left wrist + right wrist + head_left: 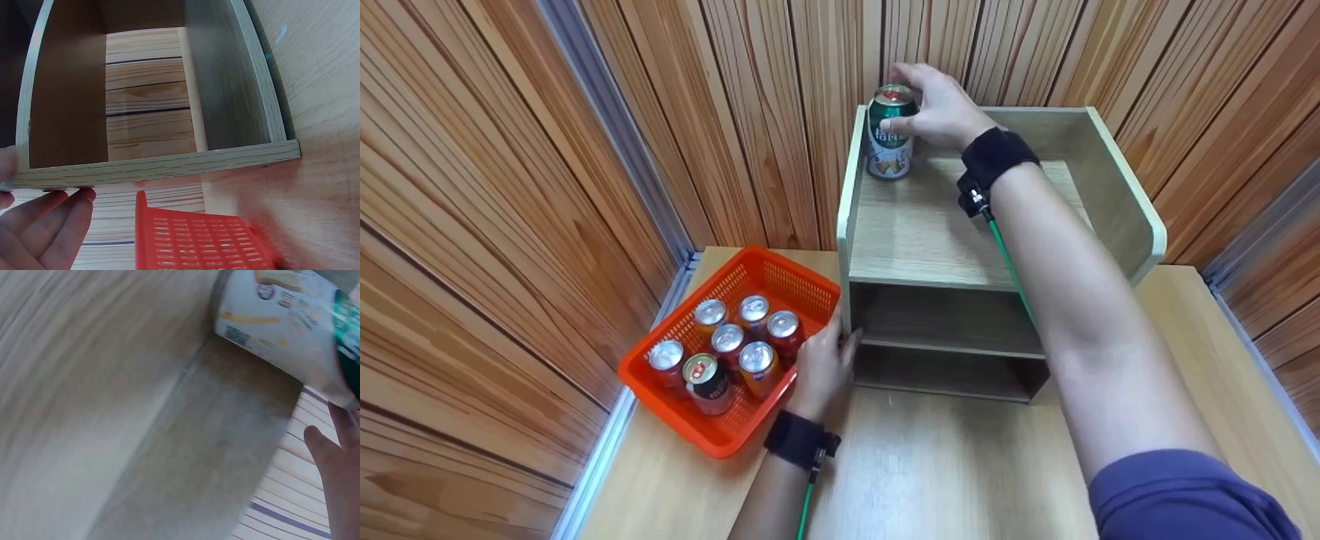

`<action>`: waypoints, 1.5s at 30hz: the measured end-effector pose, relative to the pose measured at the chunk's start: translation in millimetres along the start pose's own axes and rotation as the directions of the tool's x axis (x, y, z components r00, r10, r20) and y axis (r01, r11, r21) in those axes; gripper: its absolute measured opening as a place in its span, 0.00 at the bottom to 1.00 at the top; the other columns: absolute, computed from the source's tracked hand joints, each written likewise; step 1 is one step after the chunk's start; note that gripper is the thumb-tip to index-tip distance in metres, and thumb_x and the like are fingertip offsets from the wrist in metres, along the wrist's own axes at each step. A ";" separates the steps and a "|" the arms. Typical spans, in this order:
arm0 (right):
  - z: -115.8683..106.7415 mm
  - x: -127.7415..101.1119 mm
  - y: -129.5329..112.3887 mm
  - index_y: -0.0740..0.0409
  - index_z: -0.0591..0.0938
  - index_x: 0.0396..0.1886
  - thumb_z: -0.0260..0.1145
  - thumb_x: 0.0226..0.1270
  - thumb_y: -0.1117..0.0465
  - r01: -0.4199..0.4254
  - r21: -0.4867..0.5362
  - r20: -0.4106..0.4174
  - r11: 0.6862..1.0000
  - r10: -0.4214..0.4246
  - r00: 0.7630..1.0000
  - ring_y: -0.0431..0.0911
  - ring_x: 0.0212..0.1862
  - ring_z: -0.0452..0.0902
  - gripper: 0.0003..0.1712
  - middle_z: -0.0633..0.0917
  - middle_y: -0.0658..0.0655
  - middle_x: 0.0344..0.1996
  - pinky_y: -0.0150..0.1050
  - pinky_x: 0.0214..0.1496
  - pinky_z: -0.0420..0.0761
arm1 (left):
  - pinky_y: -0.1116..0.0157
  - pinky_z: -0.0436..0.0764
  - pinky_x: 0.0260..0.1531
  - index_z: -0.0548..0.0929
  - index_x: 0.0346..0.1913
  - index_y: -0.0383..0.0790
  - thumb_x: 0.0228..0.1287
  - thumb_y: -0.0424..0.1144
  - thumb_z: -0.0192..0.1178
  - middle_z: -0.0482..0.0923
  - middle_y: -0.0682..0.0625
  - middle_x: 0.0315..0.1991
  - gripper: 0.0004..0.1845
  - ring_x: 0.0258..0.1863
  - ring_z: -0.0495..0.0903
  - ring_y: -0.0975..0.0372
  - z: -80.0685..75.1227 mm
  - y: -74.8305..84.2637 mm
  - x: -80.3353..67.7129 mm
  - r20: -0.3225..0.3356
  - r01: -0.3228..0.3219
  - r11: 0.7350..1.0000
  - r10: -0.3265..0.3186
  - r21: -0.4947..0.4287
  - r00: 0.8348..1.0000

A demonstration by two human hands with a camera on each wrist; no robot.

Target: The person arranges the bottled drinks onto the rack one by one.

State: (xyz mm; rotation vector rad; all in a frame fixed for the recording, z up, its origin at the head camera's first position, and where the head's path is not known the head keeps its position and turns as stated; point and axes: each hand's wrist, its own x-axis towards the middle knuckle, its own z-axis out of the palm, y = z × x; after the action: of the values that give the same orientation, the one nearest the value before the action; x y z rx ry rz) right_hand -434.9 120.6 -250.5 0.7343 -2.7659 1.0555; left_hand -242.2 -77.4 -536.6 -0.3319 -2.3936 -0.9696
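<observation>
A green and white drink can stands upright in the back left corner of the wooden shelf unit's top tray. My right hand holds the can near its top, thumb across the front and fingers reaching behind. In the right wrist view, the can's lower part shows close to the tray's corner. Lower down, my left hand grips the unit's left side panel. Its fingers lie along the outside and the thumb is by the front edge.
An orange-red plastic basket stands left of the unit, beside my left hand. Several upright drink cans are in it, including a black-and-pink can with a gold top. Wood-patterned walls enclose the tabletop at the back and sides.
</observation>
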 end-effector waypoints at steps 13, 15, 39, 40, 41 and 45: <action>-6.9 -64.3 -46.4 0.53 0.69 0.70 0.66 0.62 0.40 0.279 -0.274 -0.247 0.920 -0.347 0.905 0.39 0.68 0.60 0.41 0.69 0.50 0.68 0.32 0.69 0.57 | 0.62 0.84 0.34 0.75 0.60 0.39 0.68 0.44 0.61 0.79 0.50 0.27 0.22 0.28 0.81 0.59 -10.1 -19.1 7.0 -0.002 0.005 1.000 -0.005 0.026 1.000; -6.5 -78.3 -48.7 0.54 0.70 0.69 0.67 0.61 0.41 0.312 -0.282 -0.269 0.907 -0.387 0.882 0.39 0.68 0.61 0.40 0.70 0.51 0.68 0.33 0.69 0.58 | 0.63 0.83 0.35 0.75 0.61 0.40 0.68 0.44 0.61 0.80 0.50 0.28 0.22 0.28 0.81 0.61 -11.7 -20.7 6.8 0.010 0.020 1.000 -0.021 0.012 1.000; 32.0 -257.7 16.7 0.73 0.81 0.48 0.69 0.62 0.49 0.409 -0.321 -0.741 0.854 -0.495 0.453 0.63 0.59 0.74 0.29 0.81 0.69 0.52 0.51 0.64 0.70 | 0.56 0.80 0.49 0.72 0.67 0.43 0.67 0.44 0.62 0.84 0.44 0.48 0.26 0.43 0.84 0.56 -22.9 -26.1 7.0 0.000 0.067 0.997 -0.067 -0.029 0.998; 36.1 -262.8 21.8 0.73 0.82 0.47 0.70 0.62 0.49 0.401 -0.304 -0.774 0.864 -0.469 0.425 0.64 0.58 0.74 0.29 0.81 0.69 0.52 0.51 0.63 0.70 | 0.55 0.80 0.49 0.72 0.67 0.43 0.67 0.44 0.62 0.84 0.44 0.47 0.27 0.43 0.84 0.56 -22.6 -26.3 6.7 -0.001 0.067 0.997 -0.067 -0.033 0.998; 40.3 -267.7 26.9 0.73 0.82 0.46 0.71 0.61 0.50 0.393 -0.287 -0.808 0.873 -0.441 0.390 0.64 0.58 0.74 0.28 0.82 0.69 0.51 0.52 0.63 0.70 | 0.56 0.80 0.49 0.72 0.66 0.43 0.67 0.44 0.62 0.84 0.45 0.47 0.26 0.42 0.84 0.57 -22.3 -26.2 6.5 -0.001 0.071 0.997 -0.071 -0.037 0.997; 55.6 -286.7 47.3 0.72 0.83 0.44 0.71 0.59 0.50 0.340 -0.251 -0.891 0.906 -0.353 0.283 0.64 0.55 0.76 0.27 0.83 0.69 0.49 0.53 0.62 0.72 | 0.60 0.82 0.45 0.72 0.66 0.43 0.68 0.46 0.61 0.83 0.51 0.34 0.26 0.34 0.83 0.62 -21.5 -25.1 4.6 0.031 0.095 0.993 -0.093 -0.068 0.995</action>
State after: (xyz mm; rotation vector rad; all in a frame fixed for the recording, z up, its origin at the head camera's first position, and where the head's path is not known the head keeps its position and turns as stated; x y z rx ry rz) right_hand -200.0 230.9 -392.6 0.4500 -1.4959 0.9109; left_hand -247.9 -110.2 -535.4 -0.2612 -2.4232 -1.0994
